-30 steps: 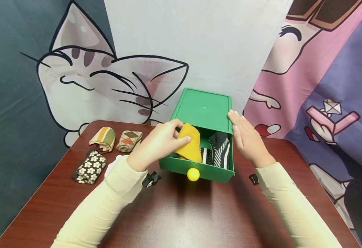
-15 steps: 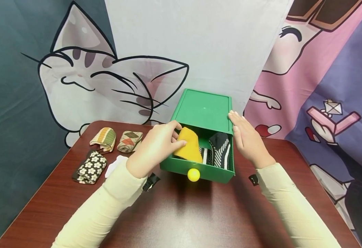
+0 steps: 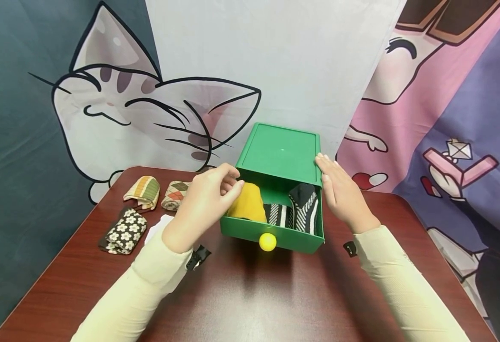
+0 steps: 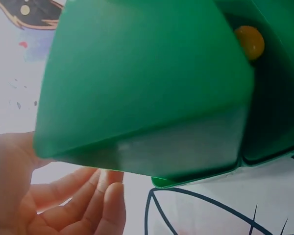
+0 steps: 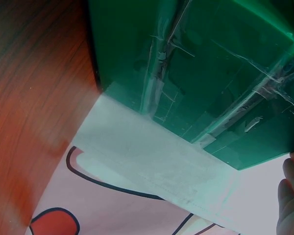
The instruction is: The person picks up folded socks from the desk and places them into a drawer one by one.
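**Inspector:** Starting nearest you: the round yellow knob (image 3: 267,242) is sitting on the front of the pulled-out green plastic drawer (image 3: 250,229), which is resting on the dark red-brown wooden table (image 3: 250,294). Inside it, the rolled mustard-yellow sock (image 3: 247,207) is lying in the left part, just beside two black-and-white striped socks (image 3: 294,212).

**Operator:** And my hands?

**Inspector:** Your left hand (image 3: 206,203) is hovering at the drawer's left wall, fingers loosely curled, tips at or touching the yellow sock; I cannot tell whether you are pinching it. In the left wrist view the fingers (image 4: 95,205) are lying relaxed below the green casing, holding nothing visible. Your right hand (image 3: 340,190) is lying flat, fingers straight, pressing against the right side of the green plastic cabinet shell (image 3: 282,152).

**Operator:** Anything else on the table?

**Inspector:** Left of your arm, a dark flower-print folded sock (image 3: 123,231) is lying nearest, with a white item (image 3: 158,225) beside it. Farther back are a striped green-and-orange sock (image 3: 143,191) and an argyle-patterned sock (image 3: 175,194). Behind everything, a cartoon cat backdrop (image 3: 117,109) is hanging.
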Motion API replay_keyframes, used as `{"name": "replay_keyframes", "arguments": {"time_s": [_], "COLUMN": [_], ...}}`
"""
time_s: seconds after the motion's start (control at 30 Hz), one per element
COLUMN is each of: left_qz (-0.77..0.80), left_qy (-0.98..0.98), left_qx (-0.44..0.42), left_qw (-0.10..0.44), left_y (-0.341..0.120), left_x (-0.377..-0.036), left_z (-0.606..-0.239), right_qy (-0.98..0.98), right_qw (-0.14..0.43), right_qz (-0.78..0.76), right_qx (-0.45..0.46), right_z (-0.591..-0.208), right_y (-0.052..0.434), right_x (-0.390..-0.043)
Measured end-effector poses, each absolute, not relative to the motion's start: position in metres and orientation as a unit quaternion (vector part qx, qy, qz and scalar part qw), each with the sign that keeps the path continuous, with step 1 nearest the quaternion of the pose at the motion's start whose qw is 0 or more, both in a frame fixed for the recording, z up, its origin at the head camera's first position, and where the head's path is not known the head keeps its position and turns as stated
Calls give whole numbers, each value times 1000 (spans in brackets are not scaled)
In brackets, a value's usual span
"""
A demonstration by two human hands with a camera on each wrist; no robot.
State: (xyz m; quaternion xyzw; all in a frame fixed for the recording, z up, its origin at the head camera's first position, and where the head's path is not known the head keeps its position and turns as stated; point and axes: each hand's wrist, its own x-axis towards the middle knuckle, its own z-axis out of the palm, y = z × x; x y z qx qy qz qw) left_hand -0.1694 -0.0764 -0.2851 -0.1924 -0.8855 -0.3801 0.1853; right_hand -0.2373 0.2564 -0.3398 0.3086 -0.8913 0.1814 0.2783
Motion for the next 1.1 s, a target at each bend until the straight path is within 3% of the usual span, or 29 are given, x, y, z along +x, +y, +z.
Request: {"name": "replay_keyframes", "arguments": {"time_s": [0.23, 0.43, 0.53, 0.77, 1.1], "left_qz": [-441, -464, -477, -536, -473], "left_qy": [-831, -816, -820, -804, -851], "left_qx": [-248, -276, -269, -258, -223], "left_qw": [229, 205, 165, 13, -54], "left_y": [-82, -82, -82, -81, -72], "left_x": [-152, -133, -123, -112, -111], "left_z": [-287, -285, -285, -292, -319], "right_qy": [-890, -890, -890, -889, -891], "right_qw": [280, 281, 279, 277, 274], "right_qz": [185, 186, 185, 187, 187], "right_qx": [308, 308, 310, 312, 310], "right_z": [-340, -339, -338, -338, -338], "right_y": [257, 256, 256, 255, 255], "right_x": [-237, -236, -236, -236, -236]}}
